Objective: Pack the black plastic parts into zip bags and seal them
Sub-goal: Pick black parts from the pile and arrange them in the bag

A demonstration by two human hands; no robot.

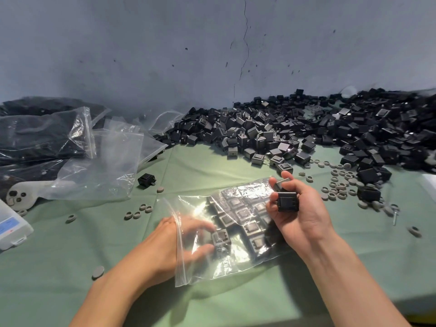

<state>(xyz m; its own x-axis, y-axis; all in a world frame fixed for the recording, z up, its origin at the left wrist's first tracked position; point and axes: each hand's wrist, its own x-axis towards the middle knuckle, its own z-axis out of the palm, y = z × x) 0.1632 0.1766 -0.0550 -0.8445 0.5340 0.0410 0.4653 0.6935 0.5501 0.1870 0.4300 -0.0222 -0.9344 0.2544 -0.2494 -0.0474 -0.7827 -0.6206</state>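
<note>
A clear zip bag lies on the green table in front of me, with several black plastic parts lined up in rows inside. My left hand reaches through the bag's open mouth and pinches one black part inside. My right hand hovers over the bag's far right corner and grips two black parts between fingers and thumb. A large heap of loose black parts spreads along the wall at the back right.
Empty clear bags and filled bags of black parts lie at the left. A lone black part sits by them. Grey rubber rings are scattered right and left. A white box sits at the left edge.
</note>
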